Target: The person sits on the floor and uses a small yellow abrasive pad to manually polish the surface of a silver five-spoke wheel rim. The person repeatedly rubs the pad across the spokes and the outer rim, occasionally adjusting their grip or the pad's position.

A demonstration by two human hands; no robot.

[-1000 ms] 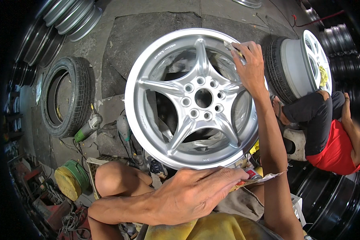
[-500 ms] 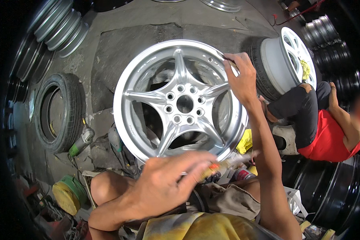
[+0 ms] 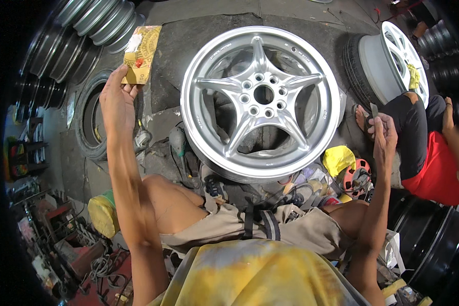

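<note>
Up at the left, my left hand (image 3: 118, 102) grips the lower edge of a piece of sandpaper (image 3: 150, 46). Its printed tan backing faces up, with a white pasty smear and a small red dab on it. On the other side, my right hand (image 3: 384, 133) pinches a small, thin, greyish flat strip (image 3: 374, 110) whose exact kind I cannot make out. Between my hands lies a silver five-spoke wheel rim (image 3: 261, 94), face up, with a ring of bolt holes around its centre bore. Neither hand touches the rim.
A person in a red top (image 3: 441, 171) sits at the right beside a white wheel (image 3: 392, 64) bearing a yellow cloth. A loose tyre (image 3: 84, 135), a green power tool (image 3: 177, 143) and stacked rims (image 3: 104, 23) are at the left. A yellow rag (image 3: 338, 160) lies near my knee.
My left hand has swung from the near side of the rim to the upper left with the sandpaper. My right hand has left the rim's edge and moved right. The view has shifted.
</note>
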